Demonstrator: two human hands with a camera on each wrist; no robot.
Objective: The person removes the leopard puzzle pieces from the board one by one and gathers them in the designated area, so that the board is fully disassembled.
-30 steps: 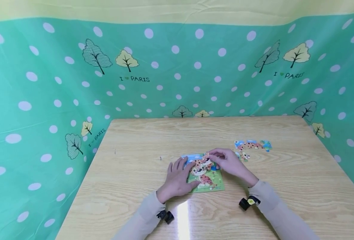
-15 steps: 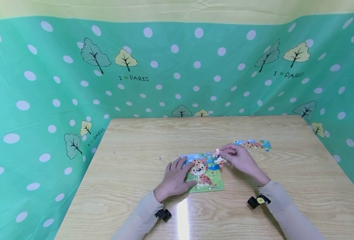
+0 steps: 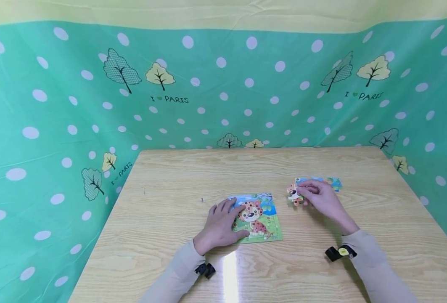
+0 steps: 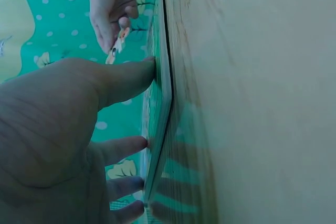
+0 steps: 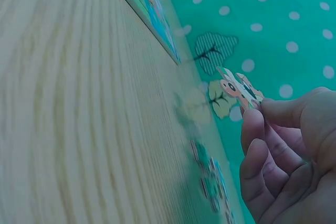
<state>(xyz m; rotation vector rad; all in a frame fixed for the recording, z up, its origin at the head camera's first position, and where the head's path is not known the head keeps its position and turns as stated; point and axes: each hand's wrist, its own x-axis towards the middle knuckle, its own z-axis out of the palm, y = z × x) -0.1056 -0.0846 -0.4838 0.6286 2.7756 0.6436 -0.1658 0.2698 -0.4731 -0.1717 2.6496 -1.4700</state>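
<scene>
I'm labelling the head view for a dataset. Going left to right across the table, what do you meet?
Left hand resting on the puzzle board → puzzle piece pinched by the right hand → loose puzzle pieces near the table's right side.

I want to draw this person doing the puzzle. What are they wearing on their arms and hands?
Both arms have long beige sleeves down to the wrists. A small black gadget is strapped at the left wrist, and another black one with a yellow dot at the right wrist. The left hand and right hand are bare: no gloves or rings show.
</scene>
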